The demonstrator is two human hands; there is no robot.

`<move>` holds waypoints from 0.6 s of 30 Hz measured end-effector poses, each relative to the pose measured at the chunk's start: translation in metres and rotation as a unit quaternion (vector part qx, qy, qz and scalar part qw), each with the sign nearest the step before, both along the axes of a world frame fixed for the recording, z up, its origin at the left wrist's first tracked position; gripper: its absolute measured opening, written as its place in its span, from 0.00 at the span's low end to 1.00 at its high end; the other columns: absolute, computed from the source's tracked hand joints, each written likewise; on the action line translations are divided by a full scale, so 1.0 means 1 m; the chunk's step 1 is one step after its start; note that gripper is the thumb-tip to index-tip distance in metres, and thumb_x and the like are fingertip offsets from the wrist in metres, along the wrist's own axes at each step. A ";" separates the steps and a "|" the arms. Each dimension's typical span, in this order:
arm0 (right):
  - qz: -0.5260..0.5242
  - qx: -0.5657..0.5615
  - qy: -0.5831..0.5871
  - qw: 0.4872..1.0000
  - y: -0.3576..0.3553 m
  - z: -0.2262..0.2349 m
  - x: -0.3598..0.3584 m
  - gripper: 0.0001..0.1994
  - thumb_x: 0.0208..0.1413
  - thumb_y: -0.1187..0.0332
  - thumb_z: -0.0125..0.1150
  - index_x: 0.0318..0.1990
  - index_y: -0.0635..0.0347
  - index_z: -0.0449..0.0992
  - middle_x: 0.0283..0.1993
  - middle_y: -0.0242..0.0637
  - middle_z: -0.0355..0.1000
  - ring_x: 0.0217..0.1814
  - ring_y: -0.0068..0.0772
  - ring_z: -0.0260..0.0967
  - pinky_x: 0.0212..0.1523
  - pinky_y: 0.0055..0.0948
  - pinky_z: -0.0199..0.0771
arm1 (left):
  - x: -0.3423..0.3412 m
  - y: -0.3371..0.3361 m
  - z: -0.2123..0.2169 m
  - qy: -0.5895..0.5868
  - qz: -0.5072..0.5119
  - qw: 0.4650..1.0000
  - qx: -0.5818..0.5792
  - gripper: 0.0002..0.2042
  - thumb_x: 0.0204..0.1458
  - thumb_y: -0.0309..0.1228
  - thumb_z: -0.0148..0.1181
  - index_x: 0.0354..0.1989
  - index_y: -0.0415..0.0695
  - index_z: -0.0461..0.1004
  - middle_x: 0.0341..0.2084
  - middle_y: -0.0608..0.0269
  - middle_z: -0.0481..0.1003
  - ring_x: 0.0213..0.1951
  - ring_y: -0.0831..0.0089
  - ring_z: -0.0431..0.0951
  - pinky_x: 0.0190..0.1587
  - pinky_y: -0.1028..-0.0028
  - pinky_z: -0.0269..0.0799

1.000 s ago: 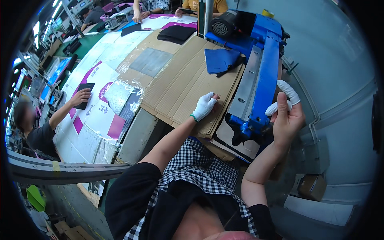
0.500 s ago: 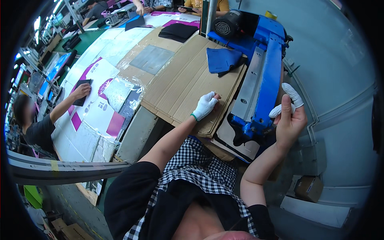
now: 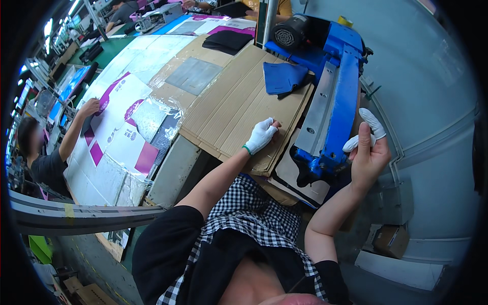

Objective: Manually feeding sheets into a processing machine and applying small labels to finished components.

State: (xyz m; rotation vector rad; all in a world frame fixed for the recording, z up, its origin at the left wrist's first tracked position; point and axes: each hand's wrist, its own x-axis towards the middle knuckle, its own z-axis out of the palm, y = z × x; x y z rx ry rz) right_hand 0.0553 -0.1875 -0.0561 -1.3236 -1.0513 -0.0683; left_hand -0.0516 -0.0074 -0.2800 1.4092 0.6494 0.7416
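My left hand (image 3: 262, 136), in a white glove with bare fingertips, rests on the brown cardboard sheet (image 3: 223, 112) near its right edge. Its fingers are curled together; whatever they may pinch is hidden. To the right of the blue machine (image 3: 341, 96), my right hand (image 3: 370, 150) is raised with thumb up and fingers apart, white covers on some fingers. Nothing shows in it. A steel bar (image 3: 316, 112) runs along the machine's side. On the cardboard's far end lies a blue piece (image 3: 283, 77) over a dark one.
Left of the cardboard, a long table (image 3: 114, 168) carries white-and-purple printed sheets, a grey plate (image 3: 193, 75) and black folded pieces (image 3: 227, 41). A co-worker (image 3: 46, 157) reaches across it from the left. A metal rail (image 3: 86, 216) crosses at lower left; boxes (image 3: 391, 240) stand at right.
Both my hands stay nearly still. The left co-worker's hand has moved toward the far left with the dark piece. At the table's far end, a dark piece has been lifted away.
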 end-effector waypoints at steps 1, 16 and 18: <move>0.001 0.000 -0.001 1.000 0.000 0.000 0.000 0.13 0.54 0.64 0.56 0.41 0.63 0.74 0.20 0.31 0.70 0.10 0.12 0.52 0.09 0.12 0.49 | 0.000 0.000 -0.001 0.000 -0.001 1.000 0.004 0.13 0.57 0.37 0.46 0.33 0.40 0.70 0.16 0.66 0.67 0.18 0.79 0.65 0.20 0.83 0.61; -0.004 0.005 -0.011 1.000 0.001 -0.003 0.002 0.11 0.55 0.66 0.55 0.39 0.65 0.72 0.18 0.28 0.68 0.10 0.10 0.52 0.08 0.10 0.47 | -0.001 0.001 -0.001 0.001 -0.006 1.000 -0.007 0.12 0.57 0.37 0.45 0.33 0.41 0.70 0.17 0.66 0.68 0.19 0.78 0.67 0.23 0.80 0.64; -0.005 0.003 -0.011 1.000 0.001 -0.002 0.001 0.11 0.55 0.66 0.55 0.39 0.65 0.72 0.17 0.29 0.68 0.10 0.10 0.52 0.08 0.10 0.47 | -0.001 0.000 0.000 0.001 -0.008 1.000 -0.012 0.12 0.57 0.37 0.45 0.33 0.41 0.70 0.17 0.66 0.68 0.19 0.78 0.67 0.23 0.80 0.64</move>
